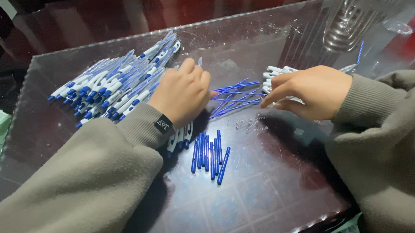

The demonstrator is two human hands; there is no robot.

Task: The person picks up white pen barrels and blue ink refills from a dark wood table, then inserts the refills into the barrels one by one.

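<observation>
Work in hand: pen assembly on a glass-topped bench [272, 185]; parts are sorted into separate groups.

Done pile: a large heap of white-and-blue pens [111, 87] lies at the far left of the bench, apparently complete. This is the biggest group in view, so much of the work looks finished.

Left to do: a loose fan of thin blue refills [235, 97] lies between the hands; a row of short blue barrel pieces [210, 153] lies nearer the person; small metal springs [250, 123] are scattered just beside them; white pen parts [275, 74] sit under the right hand. These stocks are smaller than the done pile.

Left hand [183, 93]: knuckles up, fingers curled down at the edge of the heap, beside the refills. What its grip holds cannot be told.

Right hand [312, 93]: fingers curled over the white parts, touching them; whether the grip is closed on one cannot be told.

Stage, as judged: well past halfway, some parts remaining.
</observation>
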